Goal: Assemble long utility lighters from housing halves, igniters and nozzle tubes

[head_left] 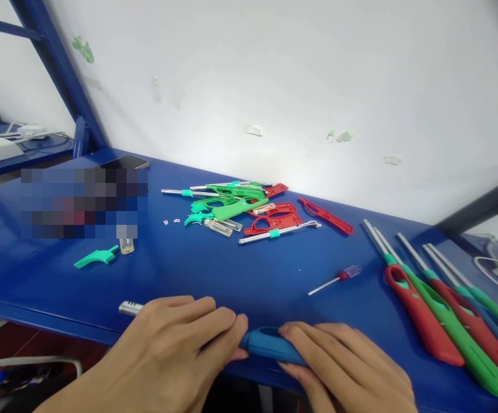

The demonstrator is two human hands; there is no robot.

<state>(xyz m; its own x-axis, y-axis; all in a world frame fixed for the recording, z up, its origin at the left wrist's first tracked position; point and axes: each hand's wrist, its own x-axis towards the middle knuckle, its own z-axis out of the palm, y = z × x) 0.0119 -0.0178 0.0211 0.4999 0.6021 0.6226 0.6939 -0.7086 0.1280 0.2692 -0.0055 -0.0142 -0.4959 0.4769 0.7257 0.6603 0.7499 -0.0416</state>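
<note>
Near the table's front edge, a blue long-necked gas lighter (270, 346) lies level between my two hands. My left hand (180, 344) is closed around its neck end, and the metal tip (129, 308) sticks out to the left. Closed on the blue handle is my right hand (343, 355), which hides the handle's far end. A small screwdriver (341, 276) with a clear purple handle rests beyond my right hand. To the left lie a turquoise trigger piece (98, 256) and a clear fuel tank (126, 245).
Farther back sits a pile of lighter parts: green shells (240, 209), red shells (277, 221) and metal tubes (259, 236). Several whole lighters (424, 315) lie side by side on the right. A dark phone (130, 163) is at the back left, by a blurred patch. A white wall stands behind.
</note>
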